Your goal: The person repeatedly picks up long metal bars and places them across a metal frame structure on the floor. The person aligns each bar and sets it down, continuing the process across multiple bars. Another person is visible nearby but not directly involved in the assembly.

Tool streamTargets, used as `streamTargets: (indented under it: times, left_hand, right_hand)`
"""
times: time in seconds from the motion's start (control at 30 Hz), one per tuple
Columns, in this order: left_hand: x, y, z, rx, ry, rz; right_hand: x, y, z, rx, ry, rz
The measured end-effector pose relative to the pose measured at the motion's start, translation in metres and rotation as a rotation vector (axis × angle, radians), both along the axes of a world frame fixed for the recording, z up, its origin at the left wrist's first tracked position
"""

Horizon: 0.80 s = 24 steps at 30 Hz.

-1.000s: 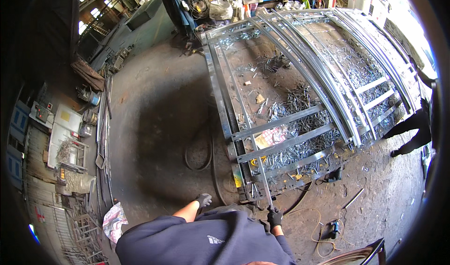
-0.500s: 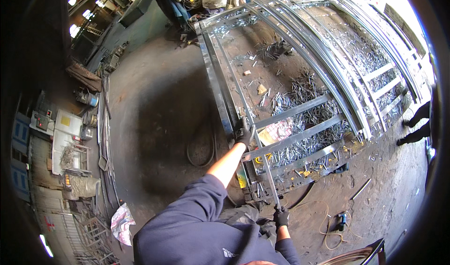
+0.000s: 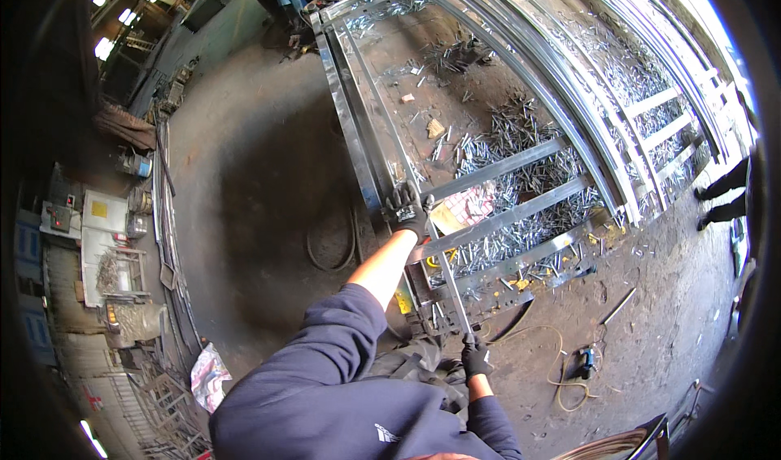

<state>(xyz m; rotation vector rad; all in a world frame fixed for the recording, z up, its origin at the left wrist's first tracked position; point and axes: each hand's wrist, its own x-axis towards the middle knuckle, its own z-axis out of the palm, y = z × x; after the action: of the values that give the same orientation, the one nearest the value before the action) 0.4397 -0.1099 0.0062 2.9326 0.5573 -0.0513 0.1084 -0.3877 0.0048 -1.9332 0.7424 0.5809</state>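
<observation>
A long, narrow metal strip (image 3: 452, 285) runs along the near left side of a large metal frame (image 3: 521, 167). My right hand (image 3: 475, 356), in a black glove, is closed round the strip's near end, just off the frame's corner. Farther up, my left hand (image 3: 407, 209), in a dark glove, lies over the strip beside the frame's left edge, its fingers stretched out and the thumb apart. Two flat crossbars (image 3: 508, 220) reach rightward from near my left hand. Beneath them lie many short metal pieces (image 3: 529, 143) and a red-and-white cloth (image 3: 470, 205).
Long curved metal rails (image 3: 561, 106) lie across the frame. On the floor to the right are a blue-and-black tool (image 3: 586, 362), a yellowish hose (image 3: 561, 379) and a loose rod (image 3: 620, 306). Another person's dark-clothed legs (image 3: 724, 200) stand at the far right.
The view has shifted, so the frame sits a little farther left and higher. My left hand's fingers have straightened out from round the strip. My right hand keeps hold of its end.
</observation>
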Motion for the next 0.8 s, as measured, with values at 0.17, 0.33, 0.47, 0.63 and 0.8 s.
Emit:
streamTargets:
  times: [0.17,0.33,0.47,0.63,0.8]
  left_hand:
    - [0.002,0.003,0.006,-0.037,0.047,-0.08]
    - [0.006,0.003,0.021,-0.042,0.153,-0.061]
    - [-0.004,0.0,0.036,0.087,0.141,-0.075]
    - [0.012,0.031,0.051,-0.597,0.102,-0.134]
    - [-0.175,0.08,0.057,-1.058,-0.407,-0.029]
  right_hand:
    - [0.053,0.03,-0.035,0.048,-0.262,0.218]
    - [0.066,0.04,-0.039,0.222,-0.111,0.093]
    - [0.072,0.032,-0.023,0.299,-0.17,0.149]
    - [0.156,-0.061,-0.003,-0.142,-0.205,0.428]
    - [0.318,-0.203,0.031,-0.49,-0.752,0.153]
